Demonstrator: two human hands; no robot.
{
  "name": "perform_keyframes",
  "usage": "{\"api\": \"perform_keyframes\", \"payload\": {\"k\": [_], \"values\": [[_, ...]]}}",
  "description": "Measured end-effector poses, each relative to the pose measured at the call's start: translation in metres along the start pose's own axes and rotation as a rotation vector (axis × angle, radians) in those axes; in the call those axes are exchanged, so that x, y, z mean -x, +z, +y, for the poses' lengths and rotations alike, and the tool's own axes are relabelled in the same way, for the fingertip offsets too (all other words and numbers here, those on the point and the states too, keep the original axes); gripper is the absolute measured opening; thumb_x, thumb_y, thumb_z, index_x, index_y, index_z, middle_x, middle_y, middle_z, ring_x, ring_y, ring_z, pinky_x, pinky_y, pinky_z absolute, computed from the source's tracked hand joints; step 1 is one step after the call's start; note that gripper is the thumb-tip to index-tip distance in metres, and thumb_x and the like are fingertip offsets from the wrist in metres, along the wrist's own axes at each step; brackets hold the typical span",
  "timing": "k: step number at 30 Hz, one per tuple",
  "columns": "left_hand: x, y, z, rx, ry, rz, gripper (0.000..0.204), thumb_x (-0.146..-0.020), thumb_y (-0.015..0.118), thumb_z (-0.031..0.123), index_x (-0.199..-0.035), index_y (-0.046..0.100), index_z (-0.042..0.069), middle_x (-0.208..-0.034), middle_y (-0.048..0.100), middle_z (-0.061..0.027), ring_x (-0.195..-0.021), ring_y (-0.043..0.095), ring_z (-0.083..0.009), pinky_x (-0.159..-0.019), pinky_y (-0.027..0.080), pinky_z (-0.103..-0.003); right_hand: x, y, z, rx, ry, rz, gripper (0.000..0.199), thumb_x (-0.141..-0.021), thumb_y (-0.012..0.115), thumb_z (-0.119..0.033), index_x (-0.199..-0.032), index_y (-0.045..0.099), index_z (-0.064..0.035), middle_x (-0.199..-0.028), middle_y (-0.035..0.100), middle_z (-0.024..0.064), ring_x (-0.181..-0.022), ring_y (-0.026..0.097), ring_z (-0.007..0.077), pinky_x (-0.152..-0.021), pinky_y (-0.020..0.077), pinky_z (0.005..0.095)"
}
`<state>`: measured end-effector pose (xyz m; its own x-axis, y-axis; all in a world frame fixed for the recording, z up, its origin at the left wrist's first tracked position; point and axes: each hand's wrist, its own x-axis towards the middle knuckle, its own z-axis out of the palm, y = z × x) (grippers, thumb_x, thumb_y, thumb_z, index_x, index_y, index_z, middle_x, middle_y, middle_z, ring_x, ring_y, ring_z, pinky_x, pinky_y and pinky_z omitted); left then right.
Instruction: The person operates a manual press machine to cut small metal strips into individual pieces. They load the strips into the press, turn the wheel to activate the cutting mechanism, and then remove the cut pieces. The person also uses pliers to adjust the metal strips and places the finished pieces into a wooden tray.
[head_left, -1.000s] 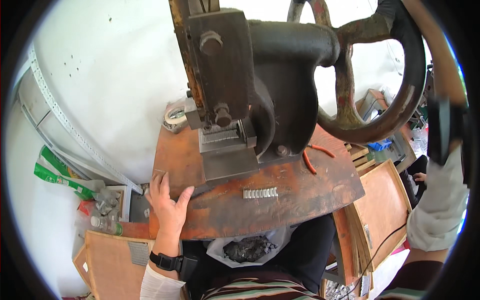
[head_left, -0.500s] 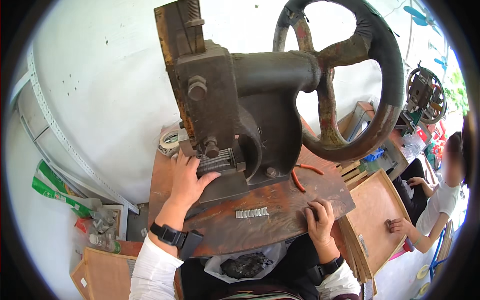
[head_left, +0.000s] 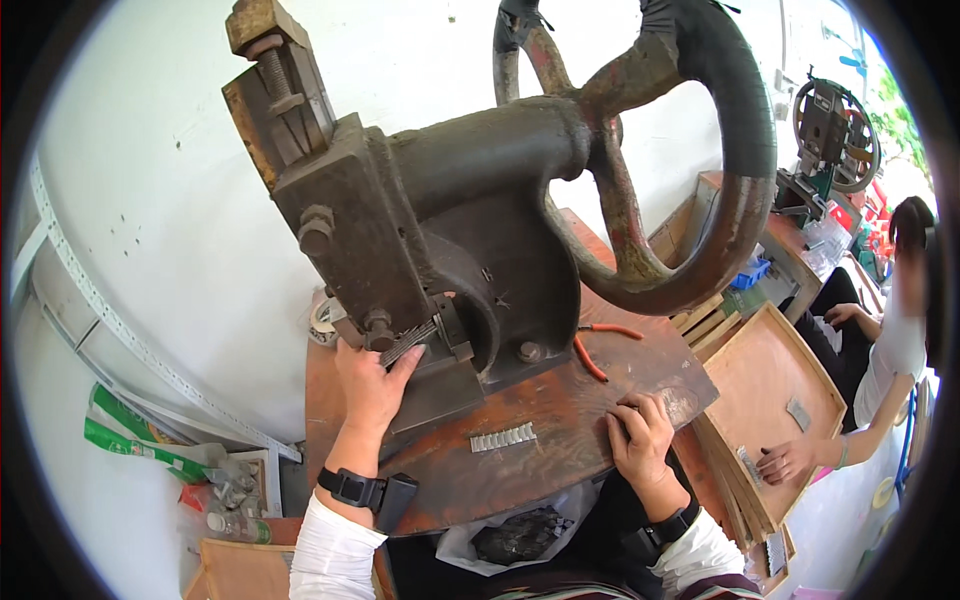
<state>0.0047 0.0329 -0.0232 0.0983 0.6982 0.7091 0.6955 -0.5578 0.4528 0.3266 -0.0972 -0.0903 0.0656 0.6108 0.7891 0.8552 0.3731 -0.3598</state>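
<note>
My left hand (head_left: 370, 388) is at the base of a heavy dark metal press (head_left: 345, 205). Its thumb and fingers pinch a ribbed grey metal piece (head_left: 408, 342), which tilts up beneath the press head; the fingertips are partly hidden. My right hand (head_left: 642, 438) rests at the front edge of the wooden table (head_left: 560, 465), its fingers curled loosely with nothing visible in them. Between my hands lies a similar ribbed metal strip (head_left: 503, 437), flat on the wood. Orange-handled pliers (head_left: 592, 355) lie to the right of the press base.
A large spoked handwheel (head_left: 745, 180) juts out at the press's right. Below the table edge, a white plastic bag (head_left: 462, 550) holds dark metal pieces. A co-worker's hand (head_left: 785, 462) is over a shallow wooden tray (head_left: 752, 375) at right. A tape roll (head_left: 322, 322) sits behind my left hand.
My left hand has closed on the ribbed piece, which lay flatter before and now tilts. The view has shifted. The co-worker's hand has moved within the tray, where another metal piece now shows.
</note>
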Motion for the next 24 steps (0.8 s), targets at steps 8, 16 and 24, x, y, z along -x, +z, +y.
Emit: {"api": "perform_keyframes", "payload": {"k": [8, 16, 24], "values": [[0.057, -0.045, 0.029, 0.132, -0.287, 0.058, 0.027, -0.073, 0.076, 0.017, -0.087, 0.064, -0.002, -0.084, 0.059, -0.0123, -0.081, 0.055, -0.0264, -0.074, 0.044, -0.034, -0.002, -0.005, -0.001, 0.013, 0.031, -0.1, 0.014, -0.071, 0.072, -0.006, -0.083, 0.065, -0.0055, -0.083, 0.059, 0.0105, -0.077, 0.057, 0.0306, -0.068, 0.0471, 0.0394], [0.138, -0.06, 0.068, 0.099, -0.174, -0.164, 0.031, -0.07, 0.079, 0.02, -0.087, 0.063, 0.0, -0.084, 0.056, -0.0103, -0.082, 0.052, -0.028, -0.074, 0.043, -0.038, -0.025, 0.037, -0.047, -0.289, 0.004, -0.413, 0.023, -0.071, 0.075, -0.016, -0.092, 0.069, -0.0092, -0.093, 0.059, 0.0101, -0.09, 0.056, 0.0318, -0.079, 0.0452, 0.041], [0.136, -0.025, 0.072, -0.167, -0.09, -0.295, 0.044, -0.067, 0.078, 0.024, -0.103, 0.062, 0.003, -0.098, 0.058, -0.0108, -0.095, 0.052, -0.0319, -0.087, 0.036, -0.044, -0.033, 0.05, -0.044, -0.191, 0.039, -0.636, 0.032, -0.069, 0.078, -0.018, -0.1, 0.07, -0.0118, -0.101, 0.056, 0.0126, -0.098, 0.052, 0.033, -0.09, 0.0427, 0.0414]]}}
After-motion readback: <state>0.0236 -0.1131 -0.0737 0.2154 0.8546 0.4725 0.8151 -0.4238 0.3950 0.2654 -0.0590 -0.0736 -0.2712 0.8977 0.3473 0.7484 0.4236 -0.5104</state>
